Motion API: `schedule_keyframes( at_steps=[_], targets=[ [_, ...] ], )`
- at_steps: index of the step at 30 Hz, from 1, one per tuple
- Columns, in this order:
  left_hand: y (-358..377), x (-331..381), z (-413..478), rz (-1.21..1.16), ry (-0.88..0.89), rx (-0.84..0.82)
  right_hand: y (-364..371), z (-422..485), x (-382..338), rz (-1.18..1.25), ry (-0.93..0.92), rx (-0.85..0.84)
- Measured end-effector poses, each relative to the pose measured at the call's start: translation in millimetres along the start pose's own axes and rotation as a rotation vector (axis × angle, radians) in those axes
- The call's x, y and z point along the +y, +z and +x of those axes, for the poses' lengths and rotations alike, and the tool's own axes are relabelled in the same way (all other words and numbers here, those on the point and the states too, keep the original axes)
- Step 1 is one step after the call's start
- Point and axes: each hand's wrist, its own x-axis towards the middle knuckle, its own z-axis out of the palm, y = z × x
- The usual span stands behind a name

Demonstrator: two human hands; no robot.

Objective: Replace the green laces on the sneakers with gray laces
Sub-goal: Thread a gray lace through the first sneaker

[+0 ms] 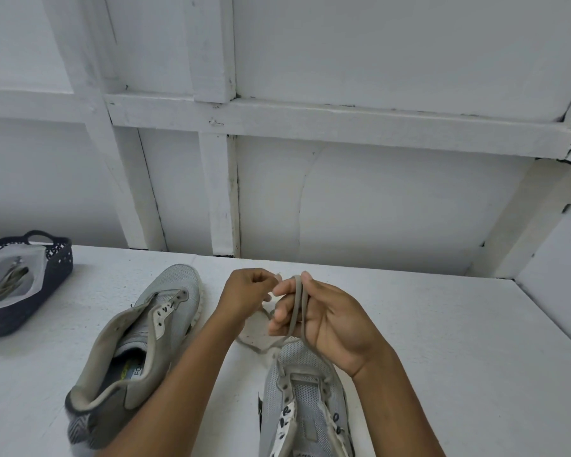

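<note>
Both hands are raised close together above the table [442, 341], and both are closed on the gray lace [298, 305]. 2 strands are draped over the curled fingers of the right hand [330, 321] and pressed under its thumb. What seems to be the lace's tip, too small to make out surely, is pinched by the left hand [244, 293] just beside it. From the hands the strands run down and toward the person to the near sneaker [305, 400], where the lace is already passed through the lowest pair of eyelets. That sneaker's long axis points away from the person, toe directly beneath the right hand, so the next open eyelets lie below and nearer than both hands, the right hand being closer. A second sneaker [152, 328], unlaced, is tipped on its side to the left. Well apart at the far left, a dark basket [58, 268] holds a clear bag [7, 275].
</note>
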Motion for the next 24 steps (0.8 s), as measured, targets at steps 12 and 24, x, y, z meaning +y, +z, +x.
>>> schedule_keyframes(
  at_steps=[12, 24],
  targets=[
    [11.9, 12.0, 21.0, -0.011, 0.026, -0.039, -10.9, 3.4, 8.8, -0.037, 0.033, 0.155],
    [-4.2, 10.7, 4.8, 0.357, 0.379, -0.421, -21.3, 10.5, 18.9, 0.057, 0.099, 0.372]
  ],
)
